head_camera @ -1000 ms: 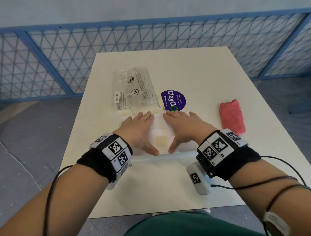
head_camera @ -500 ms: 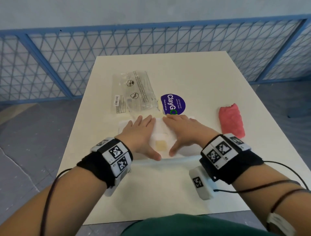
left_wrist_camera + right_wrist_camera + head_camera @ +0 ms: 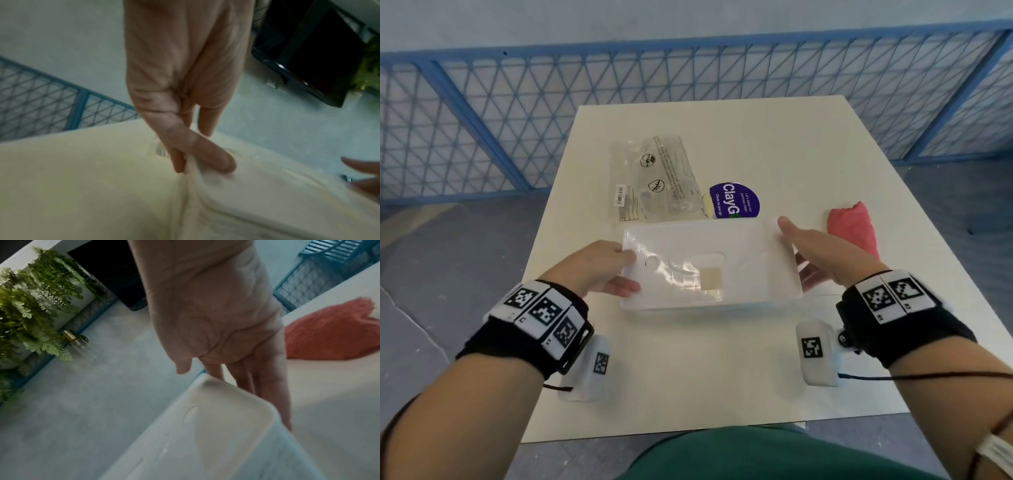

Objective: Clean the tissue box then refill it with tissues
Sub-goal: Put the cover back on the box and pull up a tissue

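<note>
A white plastic tissue box hangs a little above the cream table, its slotted face turned up toward me and a beige patch showing through the slot. My left hand pinches the left edge of the tissue box, thumb on top and fingers beneath, as the left hand shows close up. At the box's other end my right hand holds its fingers straight along and under the end. Close up, the right hand keeps its thumb just off the box's rim.
A clear plastic pack lies behind the box, with a round purple ClayGo tub beside it. A red cloth sits on the table's right side. Blue mesh fencing surrounds the table.
Both hands were lying flat together on the middle of the box. They have slid apart to its two ends, and the box has come up off the table.
</note>
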Action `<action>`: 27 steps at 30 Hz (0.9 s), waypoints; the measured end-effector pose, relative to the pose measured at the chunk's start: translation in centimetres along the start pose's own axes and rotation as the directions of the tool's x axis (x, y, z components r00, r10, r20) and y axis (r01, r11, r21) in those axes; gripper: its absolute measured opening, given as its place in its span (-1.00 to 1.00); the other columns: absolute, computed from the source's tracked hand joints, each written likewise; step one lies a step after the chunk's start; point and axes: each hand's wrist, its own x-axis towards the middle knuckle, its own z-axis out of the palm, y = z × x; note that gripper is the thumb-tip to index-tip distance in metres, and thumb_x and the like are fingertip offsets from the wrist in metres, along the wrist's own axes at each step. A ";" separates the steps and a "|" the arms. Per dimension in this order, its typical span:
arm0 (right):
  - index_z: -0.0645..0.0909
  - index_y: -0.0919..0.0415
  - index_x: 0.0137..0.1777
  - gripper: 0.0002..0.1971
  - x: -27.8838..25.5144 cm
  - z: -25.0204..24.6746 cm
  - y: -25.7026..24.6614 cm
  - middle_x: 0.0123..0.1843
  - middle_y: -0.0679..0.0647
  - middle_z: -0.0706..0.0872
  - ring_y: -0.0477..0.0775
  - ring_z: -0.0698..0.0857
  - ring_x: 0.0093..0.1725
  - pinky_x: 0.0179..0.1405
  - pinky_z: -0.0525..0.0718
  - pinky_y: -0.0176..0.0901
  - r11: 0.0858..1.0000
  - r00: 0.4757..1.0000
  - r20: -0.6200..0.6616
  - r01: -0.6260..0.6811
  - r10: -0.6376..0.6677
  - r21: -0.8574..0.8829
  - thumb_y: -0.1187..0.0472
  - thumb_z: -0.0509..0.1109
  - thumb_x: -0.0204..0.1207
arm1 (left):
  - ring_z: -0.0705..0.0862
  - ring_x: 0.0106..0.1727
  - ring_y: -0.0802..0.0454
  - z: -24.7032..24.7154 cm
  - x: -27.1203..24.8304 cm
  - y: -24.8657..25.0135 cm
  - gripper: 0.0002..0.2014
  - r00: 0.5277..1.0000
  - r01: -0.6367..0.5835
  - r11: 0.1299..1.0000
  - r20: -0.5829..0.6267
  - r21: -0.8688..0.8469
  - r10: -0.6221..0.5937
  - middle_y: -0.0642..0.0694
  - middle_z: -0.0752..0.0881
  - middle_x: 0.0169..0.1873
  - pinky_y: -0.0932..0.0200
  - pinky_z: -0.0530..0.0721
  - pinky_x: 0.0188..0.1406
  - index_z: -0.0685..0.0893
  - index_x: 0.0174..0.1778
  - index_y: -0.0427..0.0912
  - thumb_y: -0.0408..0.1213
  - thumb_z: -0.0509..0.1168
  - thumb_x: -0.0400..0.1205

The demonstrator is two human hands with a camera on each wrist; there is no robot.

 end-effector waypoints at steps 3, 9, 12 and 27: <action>0.50 0.07 -0.09 -0.59 -0.5 -0.6 0.0 -0.14 0.24 0.72 0.34 0.75 -0.13 0.05 0.73 0.30 0.944 0.981 -0.172 0.143 -0.094 0.297 -0.23 0.03 0.68 | 0.83 -0.31 -0.11 -0.1 -0.7 0.7 -0.71 0.993 -0.110 0.973 -0.056 -0.202 0.100 -0.20 0.56 0.06 0.17 0.82 -0.34 0.43 0.26 -0.18 -0.04 0.09 0.76; 0.54 0.19 0.00 -0.39 1.9 -1.2 1.7 0.12 0.26 0.70 0.38 0.73 0.09 0.11 0.66 0.48 0.738 0.996 -0.091 0.075 -0.019 0.671 -0.39 0.05 0.55 | 0.68 0.18 -0.30 0.7 -1.0 0.2 -0.70 0.981 -0.175 0.886 -0.001 -0.429 0.193 -0.15 0.53 0.26 -0.06 0.66 0.26 0.43 0.20 -0.01 0.09 0.16 0.69; 0.52 0.13 0.22 -0.54 2.1 -1.0 3.0 0.12 0.13 0.62 0.25 0.68 0.11 0.16 0.68 0.37 0.783 0.997 -0.058 0.079 -0.054 0.617 -0.23 0.27 0.55 | 0.64 0.17 -0.46 0.6 -1.0 -0.7 -0.58 0.991 -0.017 0.821 0.101 -0.571 0.090 -0.31 0.53 0.17 -0.24 0.56 0.37 0.51 0.16 -0.20 0.09 0.05 0.67; 0.40 0.03 0.35 -0.66 3.4 1.0 4.9 0.14 -0.07 0.60 -0.02 0.58 0.09 0.09 0.62 -0.06 0.784 0.981 -0.120 0.194 -0.152 0.590 -0.03 0.26 0.63 | 0.66 -0.09 -0.07 4.1 0.3 -1.6 -0.50 0.990 0.093 0.878 0.136 -0.470 -0.032 -0.17 0.62 -0.05 0.04 0.66 -0.17 0.56 0.17 -0.17 0.21 0.02 0.70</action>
